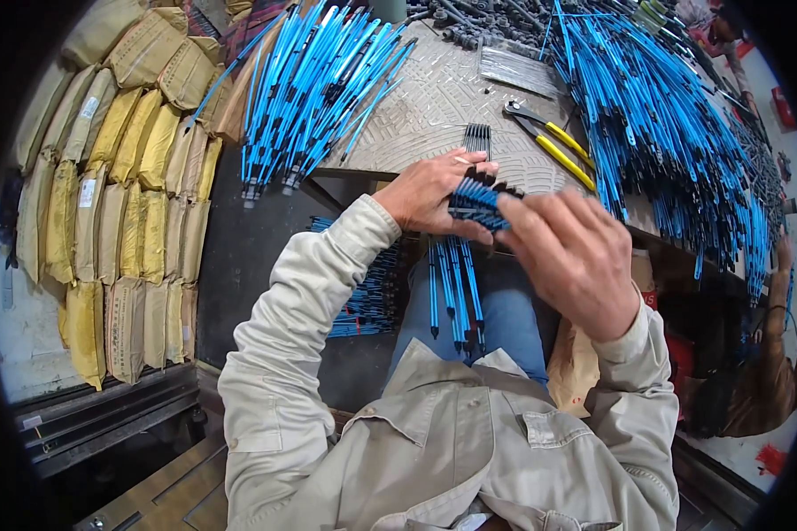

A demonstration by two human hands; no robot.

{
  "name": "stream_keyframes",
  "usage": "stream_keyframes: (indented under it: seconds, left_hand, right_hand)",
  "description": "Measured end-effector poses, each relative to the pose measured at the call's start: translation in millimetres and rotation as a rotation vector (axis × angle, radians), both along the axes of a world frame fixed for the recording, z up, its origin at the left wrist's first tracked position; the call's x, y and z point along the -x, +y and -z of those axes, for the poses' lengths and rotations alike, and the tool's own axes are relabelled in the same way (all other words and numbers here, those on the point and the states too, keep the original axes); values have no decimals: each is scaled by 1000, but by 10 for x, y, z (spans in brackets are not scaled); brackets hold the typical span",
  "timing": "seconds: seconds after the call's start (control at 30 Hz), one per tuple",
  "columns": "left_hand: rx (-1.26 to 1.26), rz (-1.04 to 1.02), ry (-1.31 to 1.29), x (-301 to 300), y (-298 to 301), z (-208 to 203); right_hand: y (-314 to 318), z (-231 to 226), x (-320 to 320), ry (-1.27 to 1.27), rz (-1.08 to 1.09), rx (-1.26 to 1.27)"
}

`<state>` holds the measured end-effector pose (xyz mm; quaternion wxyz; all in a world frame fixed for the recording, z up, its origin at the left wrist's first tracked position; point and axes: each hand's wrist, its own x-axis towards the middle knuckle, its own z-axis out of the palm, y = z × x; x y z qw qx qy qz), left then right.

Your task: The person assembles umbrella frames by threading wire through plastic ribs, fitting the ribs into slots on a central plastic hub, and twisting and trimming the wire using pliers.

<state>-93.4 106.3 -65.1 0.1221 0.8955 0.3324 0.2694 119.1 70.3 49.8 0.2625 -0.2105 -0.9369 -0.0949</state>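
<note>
My left hand (434, 196) is closed around a bundle of thin blue strips with black ends (476, 202), above the near edge of the table. At the bundle's right side, the curled fingers of my right hand (576, 252) press against it; this hand is slightly blurred, and its fingertips are partly hidden. Several long blue strips (456, 288) with dark tips hang below my hands, over my lap. Just beyond my left hand, a small row of thin dark rods (477, 137) lies on the table. Pliers with yellow handles (553, 146) lie open beyond my right hand.
Large heaps of blue strips cover the table's left (314, 88) and right (655, 115). Grey parts (496, 22) and a clear packet (518, 71) lie farther back. Paper-wrapped packages (124, 150) are stacked at left. More strips (363, 296) sit below the table. A co-worker (753, 372) is at far right.
</note>
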Motion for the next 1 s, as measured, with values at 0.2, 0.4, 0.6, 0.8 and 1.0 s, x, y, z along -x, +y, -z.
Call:
stream_keyframes:
  seconds: [0.2,0.4,0.6,0.8,1.0]
  left_hand:
    - [54,-124,-74,-44,-36,8]
    - [156,-231,-8,-107,-82,19]
    - [129,-200,-54,-158,-117,-37]
    - [237,-245,-63,-216,-153,-116]
    - [105,-256,-231,-236,-146,-2]
  right_hand:
    - [56,247,59,-71,58,18]
    - [-7,218,176,-193,146,140]
    - [71,215,179,10,64,154]
    - [122,105,186,151,124,48]
    - [228,191,-45,487,89,-17]
